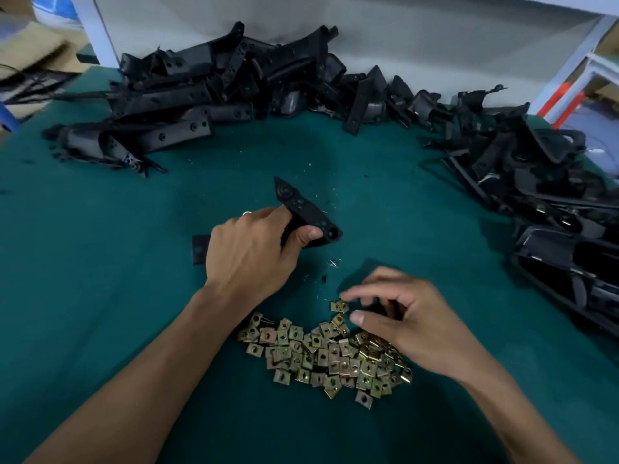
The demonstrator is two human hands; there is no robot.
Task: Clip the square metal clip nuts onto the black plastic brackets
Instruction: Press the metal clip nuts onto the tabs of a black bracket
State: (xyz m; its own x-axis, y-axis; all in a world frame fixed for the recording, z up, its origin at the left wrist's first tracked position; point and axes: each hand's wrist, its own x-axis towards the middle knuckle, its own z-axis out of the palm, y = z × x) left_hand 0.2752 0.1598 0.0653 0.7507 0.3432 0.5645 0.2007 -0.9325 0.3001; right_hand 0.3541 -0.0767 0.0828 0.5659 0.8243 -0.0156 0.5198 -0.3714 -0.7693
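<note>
Your left hand [249, 252] gripped one black plastic bracket [306, 214], fingers and thumb curled tight round its middle, so that one end pointed toward 11 o'clock and the round-holed end stuck out at 3 o'clock past your thumb. A ring [247, 213] showed on one finger of that hand. A flat black piece [199, 249] showed at 9 o'clock of that hand, partly hidden behind it.

Your right hand [407, 318] hovered over the 1 o'clock edge of the pile of square metal clip nuts [321, 354], fingers loosely bent and spread, thumb pointing toward 9 o'clock. The fingertips were blurred, so you could not tell whether they pinched a nut. The nuts lay heaped on the green table cover [100, 296] at 6 o'clock of the held bracket.

A heap of black brackets [207, 95] stretched across 11 to 12 o'clock against the white wall [418, 45]. A second heap [542, 182] lay at 2 to 3 o'clock.
</note>
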